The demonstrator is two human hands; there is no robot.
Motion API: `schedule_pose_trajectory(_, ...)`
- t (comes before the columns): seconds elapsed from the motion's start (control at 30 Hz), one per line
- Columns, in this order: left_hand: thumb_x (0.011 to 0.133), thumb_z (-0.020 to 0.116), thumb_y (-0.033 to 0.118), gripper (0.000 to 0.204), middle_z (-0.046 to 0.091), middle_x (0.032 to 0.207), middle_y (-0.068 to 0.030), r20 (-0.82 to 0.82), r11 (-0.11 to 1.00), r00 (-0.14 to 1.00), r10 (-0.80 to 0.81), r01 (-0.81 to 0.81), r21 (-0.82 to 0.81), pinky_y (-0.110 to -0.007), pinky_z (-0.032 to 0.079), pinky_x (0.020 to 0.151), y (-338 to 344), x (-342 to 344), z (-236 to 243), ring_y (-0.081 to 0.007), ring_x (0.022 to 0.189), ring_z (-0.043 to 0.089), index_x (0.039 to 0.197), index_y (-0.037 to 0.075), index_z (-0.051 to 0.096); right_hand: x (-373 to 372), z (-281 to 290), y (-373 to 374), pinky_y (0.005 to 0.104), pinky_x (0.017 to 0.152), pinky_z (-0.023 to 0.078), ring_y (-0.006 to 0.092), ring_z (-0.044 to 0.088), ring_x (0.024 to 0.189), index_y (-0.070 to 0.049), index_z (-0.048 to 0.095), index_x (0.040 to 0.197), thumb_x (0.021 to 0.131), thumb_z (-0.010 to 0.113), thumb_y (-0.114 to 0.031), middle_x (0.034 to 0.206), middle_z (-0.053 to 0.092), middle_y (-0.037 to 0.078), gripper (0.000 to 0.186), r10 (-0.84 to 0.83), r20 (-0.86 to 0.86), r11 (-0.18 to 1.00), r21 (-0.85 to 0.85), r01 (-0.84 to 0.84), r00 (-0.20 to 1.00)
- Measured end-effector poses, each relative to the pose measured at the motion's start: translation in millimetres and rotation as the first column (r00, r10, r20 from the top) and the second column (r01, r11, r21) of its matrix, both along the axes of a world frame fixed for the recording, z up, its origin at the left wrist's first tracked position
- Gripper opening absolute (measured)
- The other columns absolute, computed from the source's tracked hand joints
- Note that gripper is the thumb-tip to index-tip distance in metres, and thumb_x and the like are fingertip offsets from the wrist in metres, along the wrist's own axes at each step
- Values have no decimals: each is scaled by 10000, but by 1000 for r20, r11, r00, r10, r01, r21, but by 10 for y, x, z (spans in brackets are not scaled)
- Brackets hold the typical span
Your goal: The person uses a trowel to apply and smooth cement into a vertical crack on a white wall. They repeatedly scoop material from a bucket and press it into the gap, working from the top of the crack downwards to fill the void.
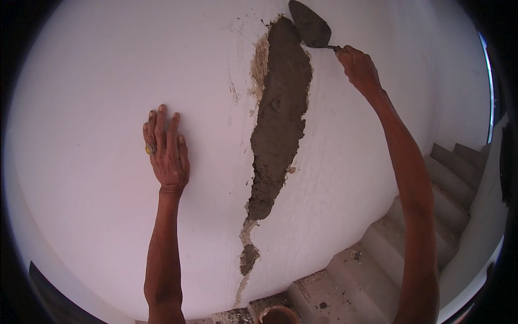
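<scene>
Our right hand is up high, fingers wrapped tight round the handle of the trowel, and the grey blade sits right at the top end of the mortar patch. That patch runs as a long dark streak down the white wall, narrowing to a thin crack and a small grey dab near the bottom. Our left hand lies flat on the wall, well to the left of the patch, fingers spread and holding nothing, a ring showing on one finger.

Now the risks, as we judge them. The mortar looks wet and thick; lean too hard with the blade and we could drag a lump out of the channel or smear grey across the clean paint beside it. The bare, crumbly edge at the upper left of the patch may shed more plaster if the trowel tip catches it. We are reaching well up above a staircase, so an overstretch could cost us our footing.

Below, at the bottom edge, we spot the rim of a round reddish bucket; what is in it we cannot tell.
</scene>
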State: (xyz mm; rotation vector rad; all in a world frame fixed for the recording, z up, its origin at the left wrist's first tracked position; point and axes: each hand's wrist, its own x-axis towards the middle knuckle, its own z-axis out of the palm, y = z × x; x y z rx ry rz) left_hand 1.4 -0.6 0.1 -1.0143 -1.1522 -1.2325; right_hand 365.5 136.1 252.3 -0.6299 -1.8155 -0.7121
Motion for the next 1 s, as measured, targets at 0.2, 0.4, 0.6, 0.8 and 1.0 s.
schedule_pose_trajectory(0.2,1059,290,235,425,373,1551,-88,-9,1000,1000,13,-13,-1,-486,181,1228,10,-43,-8,-287,1474,264,1375,90,535,21,-105,-19,495,684,495,409,634,735,-39,618,907,984,462,-351,786,647,201,358,-54,65,992,-110,61,996)
schedule_pose_trajectory(0.4,1062,284,245,427,375,1551,-91,-11,1000,1000,0,0,5,-489,180,1228,38,-40,-9,-285,1473,269,1385,97,521,100,-83,13,501,651,510,411,647,703,-43,607,898,979,506,-354,756,656,207,336,-191,-53,971,139,196,980)
schedule_pose_trajectory(0.6,1065,283,258,424,371,1554,-89,-12,1000,1000,15,-15,4,-488,169,1232,46,-55,-15,-280,1475,266,1388,112,518,131,-37,-63,474,626,535,364,673,679,-55,598,940,979,543,-334,736,670,178,287,-292,34,916,296,270,956)
schedule_pose_trajectory(0.8,1068,282,265,426,383,1546,-87,-5,1000,1000,16,-16,4,-480,170,1231,33,-40,-8,-276,1474,268,1387,113,520,177,40,-136,477,619,542,351,675,645,-60,593,928,976,555,-318,710,673,149,265,-325,-9,905,288,314,946)
schedule_pose_trajectory(1.0,1055,317,228,411,388,1544,-95,-12,1000,1000,11,-10,8,-480,179,1226,36,-35,-5,-287,1473,271,1379,94,531,268,110,-187,463,631,543,343,680,679,-66,597,918,976,563,-327,727,676,150,270,-394,68,877,327,353,917)
